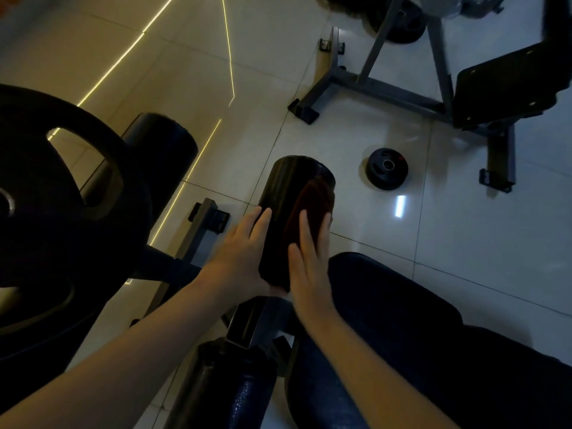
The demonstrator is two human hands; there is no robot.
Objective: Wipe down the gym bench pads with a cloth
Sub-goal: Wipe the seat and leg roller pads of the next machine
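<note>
Head view looks down on a black roller pad (278,212) at the bench's end; the left hand (238,252) lies flat against its left side, fingers straight; the right hand (309,270) presses a dark reddish cloth (314,201) onto its right side, fingers stretched out; the roller keeps the hands apart; the seat pad (402,320) sits just right of them; a small weight plate (387,173) lies on the tiled floor (479,243) beyond.

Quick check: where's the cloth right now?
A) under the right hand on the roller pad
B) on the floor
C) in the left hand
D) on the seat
A: the right hand presses the dark red cloth flat against the roller pad, while the left hand touches the pad's bare side.
</note>
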